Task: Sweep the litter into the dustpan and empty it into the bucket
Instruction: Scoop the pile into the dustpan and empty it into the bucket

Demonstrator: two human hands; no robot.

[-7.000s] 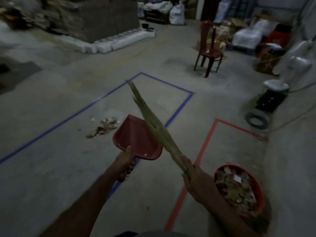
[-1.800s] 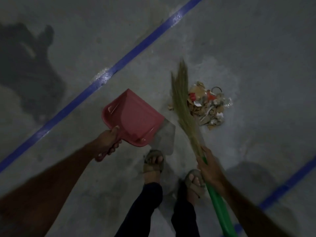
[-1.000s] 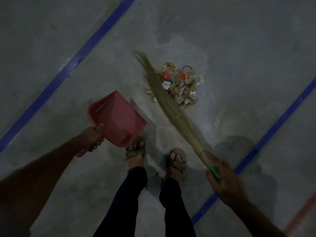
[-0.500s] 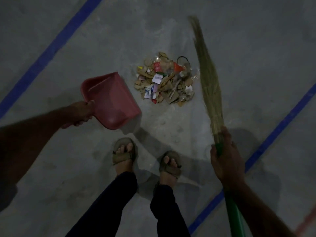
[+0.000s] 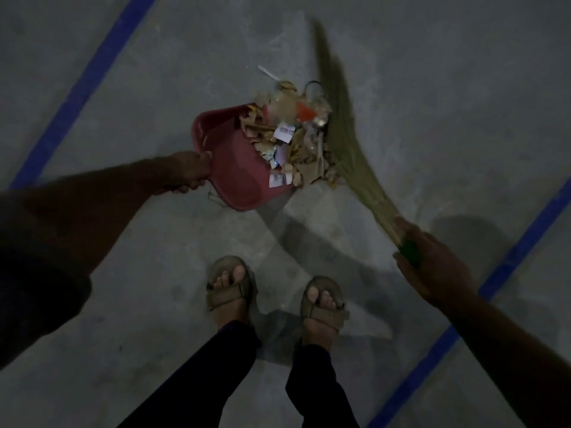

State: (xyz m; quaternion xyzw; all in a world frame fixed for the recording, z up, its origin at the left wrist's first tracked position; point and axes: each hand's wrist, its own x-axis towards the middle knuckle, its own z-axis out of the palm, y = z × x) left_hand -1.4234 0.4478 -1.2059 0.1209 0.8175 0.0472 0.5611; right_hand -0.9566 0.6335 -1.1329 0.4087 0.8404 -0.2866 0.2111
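A red dustpan [image 5: 228, 156] rests with its open mouth on the concrete floor, and my left hand [image 5: 190, 171] grips its handle. A pile of litter [image 5: 293, 137], paper scraps and cardboard bits, lies half on the pan's lip and half on the floor. The straw broom [image 5: 346, 131] presses against the pile's right side, its bristles bent and blurred. My right hand [image 5: 429, 267] is closed around the broom where the straw meets the green handle. The bucket is out of view.
My two feet in brown sandals [image 5: 230, 288] stand just below the dustpan. Blue tape lines cross the grey floor at the upper left [image 5: 86, 84] and at the right [image 5: 506, 261]. A white scrap [image 5: 268, 74] lies just beyond the pile.
The dustpan has come down to the floor against the pile's left side. The broom has swept in from the right, pushing litter onto the pan's lip.
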